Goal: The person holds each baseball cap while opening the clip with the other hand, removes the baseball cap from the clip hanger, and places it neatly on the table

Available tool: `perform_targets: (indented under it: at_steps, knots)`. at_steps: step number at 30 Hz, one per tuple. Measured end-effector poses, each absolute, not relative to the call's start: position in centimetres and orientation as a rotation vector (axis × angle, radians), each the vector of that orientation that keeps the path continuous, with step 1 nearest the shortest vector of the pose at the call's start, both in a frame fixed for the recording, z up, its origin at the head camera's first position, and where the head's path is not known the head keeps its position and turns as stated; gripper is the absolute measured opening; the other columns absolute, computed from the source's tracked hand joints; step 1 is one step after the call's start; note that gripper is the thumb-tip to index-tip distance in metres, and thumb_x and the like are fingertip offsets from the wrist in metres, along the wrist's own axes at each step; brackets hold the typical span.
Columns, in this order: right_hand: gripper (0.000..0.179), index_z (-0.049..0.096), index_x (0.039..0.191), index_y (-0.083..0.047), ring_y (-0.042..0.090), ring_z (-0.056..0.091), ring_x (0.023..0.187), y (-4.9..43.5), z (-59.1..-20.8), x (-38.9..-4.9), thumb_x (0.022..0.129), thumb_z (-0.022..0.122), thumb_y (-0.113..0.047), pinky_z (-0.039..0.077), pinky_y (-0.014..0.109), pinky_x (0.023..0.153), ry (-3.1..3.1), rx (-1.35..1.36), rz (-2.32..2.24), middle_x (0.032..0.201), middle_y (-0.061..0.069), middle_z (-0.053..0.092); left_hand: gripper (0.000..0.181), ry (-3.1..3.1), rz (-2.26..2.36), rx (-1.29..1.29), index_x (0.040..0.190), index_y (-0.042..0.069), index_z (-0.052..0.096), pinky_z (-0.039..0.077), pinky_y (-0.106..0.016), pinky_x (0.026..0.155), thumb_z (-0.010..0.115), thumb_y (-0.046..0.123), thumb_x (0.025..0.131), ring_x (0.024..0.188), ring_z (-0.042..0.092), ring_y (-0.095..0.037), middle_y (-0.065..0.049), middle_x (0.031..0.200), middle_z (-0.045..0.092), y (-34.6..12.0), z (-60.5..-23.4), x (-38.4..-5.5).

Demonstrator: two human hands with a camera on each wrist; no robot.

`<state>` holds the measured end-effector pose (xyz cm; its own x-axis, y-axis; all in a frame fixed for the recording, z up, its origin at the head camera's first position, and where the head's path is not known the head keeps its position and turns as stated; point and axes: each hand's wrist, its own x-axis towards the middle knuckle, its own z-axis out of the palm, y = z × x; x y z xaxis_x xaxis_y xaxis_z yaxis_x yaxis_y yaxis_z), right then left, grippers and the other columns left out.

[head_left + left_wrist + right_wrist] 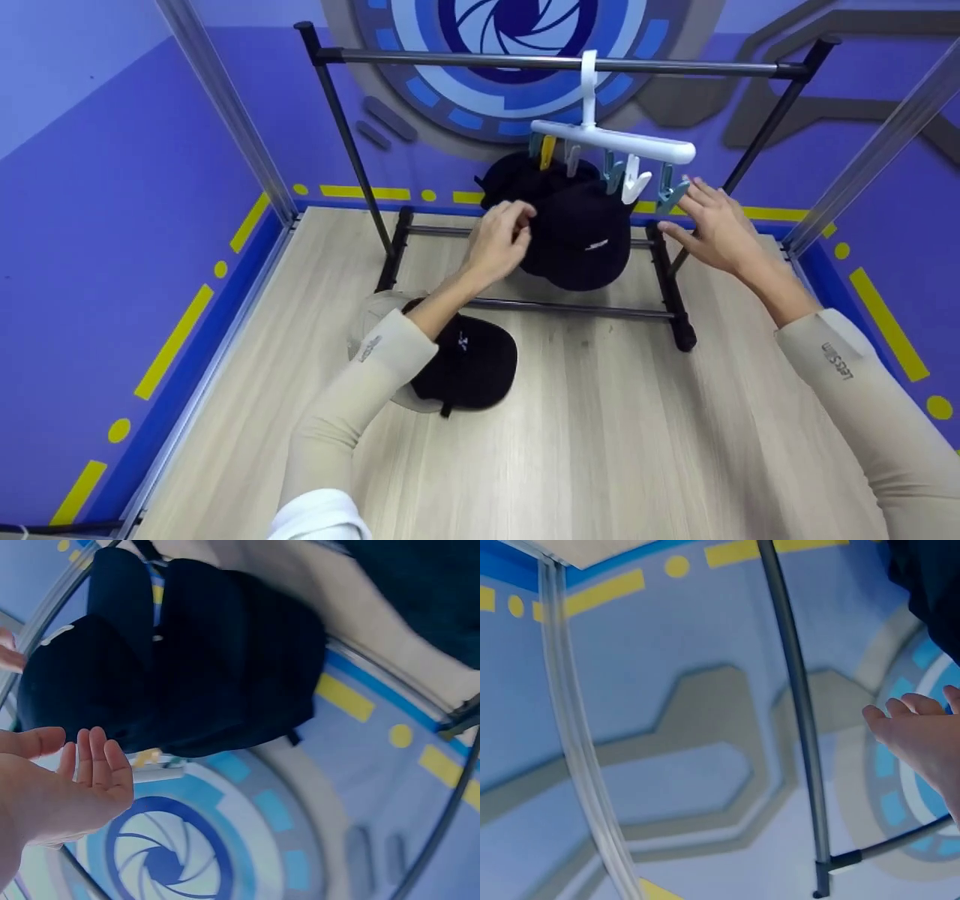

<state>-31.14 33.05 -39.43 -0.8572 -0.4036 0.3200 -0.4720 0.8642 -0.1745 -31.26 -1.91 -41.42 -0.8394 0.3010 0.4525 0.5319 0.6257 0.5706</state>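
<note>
A white clip hanger [615,141] hooks over the rack's top bar, with several coloured clips along it. Under it hangs a black cap [577,240] with a small white logo; a second black cap [504,176] is behind it to the left. My left hand [499,240] is beside the front cap's left side, fingers loosely bent; the left wrist view shows nothing between thumb and fingers of this hand [82,784]. On the right, my right hand [716,225] has its fingers extended, fingertips right by the teal clip [671,191] at the hanger's end.
A black metal rack [480,58] stands against the blue and purple back wall. On the wooden surface [600,427] in front lies another black cap [480,367], overlapping a light grey-beige cap [367,322]. Metal posts [232,112] rise at the back corners.
</note>
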Motion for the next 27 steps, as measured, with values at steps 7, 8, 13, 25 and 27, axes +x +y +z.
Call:
perform_targets:
  at_steps: [7, 8, 13, 25, 27]
  knots:
    - [0.040, 0.065, 0.130, 0.003, 0.053, 0.042, 0.141, 30.2, -37.5, -32.3, 0.099, 0.067, -0.022, 0.034, 0.067, 0.114, -2.718, 0.721, 0.360, 0.149, 0.029, 0.051, 0.028, -2.569, -0.758, -0.660, 0.126, 0.010, 0.064, 0.052, -0.040, 0.091, 0.063, 0.012, 0.098, 0.109, 0.064, -0.026, -0.008, 0.118, 0.067, 0.7, -39.8, -31.2]
    - [0.045, 0.061, 0.137, 0.002, 0.053, 0.043, 0.140, 29.8, -37.4, -32.4, 0.100, 0.066, -0.023, 0.034, 0.068, 0.113, -2.715, 0.727, 0.373, 0.148, 0.028, 0.052, 0.030, -2.581, -0.738, -0.653, 0.128, 0.011, 0.063, 0.051, -0.040, 0.091, 0.063, 0.013, 0.098, 0.111, 0.063, -0.026, -0.008, 0.121, 0.066, 1.0, -39.7, -31.2]
    - [0.049, 0.054, 0.143, 0.001, 0.053, 0.048, 0.133, 28.7, -36.8, -32.1, 0.103, 0.061, -0.026, 0.039, 0.065, 0.107, -2.765, 0.653, 0.434, 0.145, 0.028, 0.055, 0.033, -2.601, -0.712, -0.646, 0.133, 0.012, 0.060, 0.051, -0.038, 0.093, 0.061, 0.017, 0.100, 0.116, 0.061, -0.024, -0.008, 0.130, 0.062, 2.4, -39.2, -31.4]
    - [0.028, 0.067, 0.108, 0.008, 0.030, 0.056, 0.096, 26.0, -36.2, -31.9, 0.104, 0.059, -0.019, 0.042, 0.044, 0.084, -2.479, 0.762, 0.832, 0.115, 0.023, 0.062, 0.041, -2.604, -0.716, -0.654, 0.139, 0.015, 0.057, 0.050, -0.038, 0.095, 0.063, 0.019, 0.099, 0.122, 0.058, -0.024, -0.006, 0.134, 0.060, 4.2, -38.3, -31.8]
    - [0.027, 0.066, 0.114, 0.008, 0.026, 0.055, 0.094, 25.7, -36.3, -32.0, 0.105, 0.058, -0.016, 0.041, 0.041, 0.084, -2.452, 0.758, 0.897, 0.112, 0.024, 0.062, 0.041, -2.599, -0.715, -0.658, 0.139, 0.016, 0.057, 0.050, -0.038, 0.095, 0.063, 0.019, 0.099, 0.122, 0.057, -0.024, -0.005, 0.133, 0.060, 4.6, -38.1, -31.8]
